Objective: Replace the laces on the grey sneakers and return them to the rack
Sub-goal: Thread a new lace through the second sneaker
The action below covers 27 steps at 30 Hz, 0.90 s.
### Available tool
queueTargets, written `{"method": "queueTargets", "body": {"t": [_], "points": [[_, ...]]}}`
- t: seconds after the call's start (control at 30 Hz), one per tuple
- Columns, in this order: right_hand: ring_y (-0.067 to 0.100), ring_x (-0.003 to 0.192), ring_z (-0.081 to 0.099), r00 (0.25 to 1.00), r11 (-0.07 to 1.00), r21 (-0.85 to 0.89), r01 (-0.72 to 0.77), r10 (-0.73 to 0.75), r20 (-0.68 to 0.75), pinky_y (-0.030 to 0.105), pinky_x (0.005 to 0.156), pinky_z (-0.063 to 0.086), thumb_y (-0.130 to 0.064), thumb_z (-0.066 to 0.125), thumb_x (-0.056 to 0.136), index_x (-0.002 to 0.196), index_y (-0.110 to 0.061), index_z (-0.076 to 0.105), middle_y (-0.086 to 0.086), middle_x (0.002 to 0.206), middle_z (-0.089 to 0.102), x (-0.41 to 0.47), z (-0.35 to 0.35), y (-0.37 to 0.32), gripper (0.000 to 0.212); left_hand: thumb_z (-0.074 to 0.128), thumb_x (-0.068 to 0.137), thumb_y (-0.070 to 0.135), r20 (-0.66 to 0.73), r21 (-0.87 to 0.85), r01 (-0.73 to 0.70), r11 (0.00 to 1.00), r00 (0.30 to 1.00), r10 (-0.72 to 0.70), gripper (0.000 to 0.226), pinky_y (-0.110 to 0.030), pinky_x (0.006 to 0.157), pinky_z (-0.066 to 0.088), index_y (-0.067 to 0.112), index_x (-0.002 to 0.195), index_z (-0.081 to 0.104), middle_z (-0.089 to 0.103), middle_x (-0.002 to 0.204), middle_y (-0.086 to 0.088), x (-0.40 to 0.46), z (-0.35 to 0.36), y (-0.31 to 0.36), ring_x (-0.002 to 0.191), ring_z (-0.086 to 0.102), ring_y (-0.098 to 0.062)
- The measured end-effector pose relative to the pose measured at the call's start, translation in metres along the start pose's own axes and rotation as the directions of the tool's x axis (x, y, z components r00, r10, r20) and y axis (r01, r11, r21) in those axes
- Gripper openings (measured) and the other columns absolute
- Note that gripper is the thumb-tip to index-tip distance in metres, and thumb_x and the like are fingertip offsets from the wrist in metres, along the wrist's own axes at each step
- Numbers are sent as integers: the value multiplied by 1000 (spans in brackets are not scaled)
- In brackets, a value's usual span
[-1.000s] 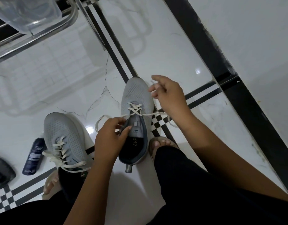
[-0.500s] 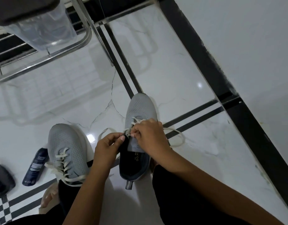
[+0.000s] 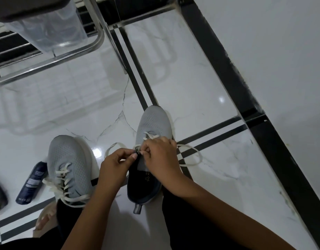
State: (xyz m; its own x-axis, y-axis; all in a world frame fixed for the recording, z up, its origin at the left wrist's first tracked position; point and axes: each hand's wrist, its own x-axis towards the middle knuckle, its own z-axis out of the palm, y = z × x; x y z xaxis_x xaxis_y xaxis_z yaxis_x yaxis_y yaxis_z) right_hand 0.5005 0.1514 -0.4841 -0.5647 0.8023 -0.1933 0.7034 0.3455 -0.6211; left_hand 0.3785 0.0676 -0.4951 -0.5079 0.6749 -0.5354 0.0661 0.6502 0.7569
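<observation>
Grey mesh sneaker with a dark navy lining [image 3: 153, 123] sits on the glossy white marble floor [image 3: 200, 83], right under both hands. Left hand [image 3: 116, 168] pinches the edge by the tongue; right hand [image 3: 161, 156] curls over the eyelets, fingers closed on the cream flat lace [image 3: 195, 156], which loops out past the right wrist. Only the lowest eyelets show crossed lacing. Left of the left hand stands the second grey mesh sneaker [image 3: 69, 165], fully laced, ends loose.
</observation>
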Motion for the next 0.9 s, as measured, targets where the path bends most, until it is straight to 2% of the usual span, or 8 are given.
{"method": "queueTargets", "body": {"t": [0.23, 0.43, 0.6, 0.67, 0.77, 0.8, 0.83, 0.9], "points": [[10, 74, 48, 998, 995, 99, -2, 9, -70, 31, 78, 33, -19, 69, 85, 80, -21, 49, -9, 73, 57, 1, 6, 5, 21, 48, 99, 16, 60, -32, -6, 999, 998, 8, 18, -33, 78, 57, 16, 105, 65, 68, 97, -7, 2, 0, 8, 92, 67, -21], [20, 82, 51, 983, 984, -92, 154, -162, -90, 32, 69, 41, -23, 72, 80, 90, -14, 51, 1, 88, 55, -13, -11, 18, 24, 56, 95, 18, 4, 137, -11, 990, 1000, 10, 11, -17, 56, 53, 11, 88, 62, 64, 87, -6, 10, 1, 15, 76, 62, -15], [24, 66, 60, 999, 972, -237, 5, -17, -50, 28, 52, 35, -48, 62, 86, 90, -16, 52, 3, 75, 63, -35, -15, 46, 34, 34, 102, 9, -108, -328, 184, 927, 967, -230, 15, -26, 58, 57, 5, 96, 47, 66, 87, -12, 16, -17, 5, 72, 71, -20], [26, 71, 63, 995, 980, -182, -82, 71, -64, 28, 55, 38, -49, 57, 89, 91, -16, 59, 4, 78, 66, -39, -13, 52, 33, 27, 101, 2, -194, -636, 151, 757, 918, -346, 22, -22, 61, 58, 1, 100, 49, 66, 87, -12, 25, -44, -5, 68, 72, -13], [26, 65, 62, 995, 994, -89, -61, 53, -86, 27, 54, 38, -40, 60, 91, 83, -13, 64, 7, 70, 66, -37, -7, 50, 28, 30, 95, 3, -182, -968, -59, 244, 833, -522, 25, -12, 52, 50, 10, 85, 51, 60, 63, 1, 32, -102, -15, 48, 59, -5], [26, 61, 61, 995, 997, -60, -45, 39, -92, 28, 53, 39, -36, 61, 90, 79, -12, 64, 7, 67, 65, -35, -6, 48, 27, 33, 91, 4, -195, -966, -79, 247, 849, -491, 23, -11, 42, 42, 16, 75, 44, 51, 51, 7, 31, -117, -12, 39, 47, -3], [26, 59, 60, 995, 999, -35, -28, 24, -97, 29, 52, 41, -33, 62, 90, 78, -11, 64, 7, 65, 65, -33, -5, 47, 25, 36, 92, 10, -216, -926, -32, 377, 862, -458, 24, -15, 34, 32, 21, 70, 36, 40, 43, 10, 31, -123, -5, 34, 35, -4], [26, 58, 60, 993, 1000, -3, 5, -6, -115, 32, 51, 45, -29, 60, 90, 79, -10, 65, 7, 64, 65, -29, -3, 46, 23, 43, 92, 19, -280, -630, 120, 767, 887, -368, 24, -21, 36, 22, 25, 69, 42, 35, 44, 11, 26, -115, 17, 37, 29, -8]]}}
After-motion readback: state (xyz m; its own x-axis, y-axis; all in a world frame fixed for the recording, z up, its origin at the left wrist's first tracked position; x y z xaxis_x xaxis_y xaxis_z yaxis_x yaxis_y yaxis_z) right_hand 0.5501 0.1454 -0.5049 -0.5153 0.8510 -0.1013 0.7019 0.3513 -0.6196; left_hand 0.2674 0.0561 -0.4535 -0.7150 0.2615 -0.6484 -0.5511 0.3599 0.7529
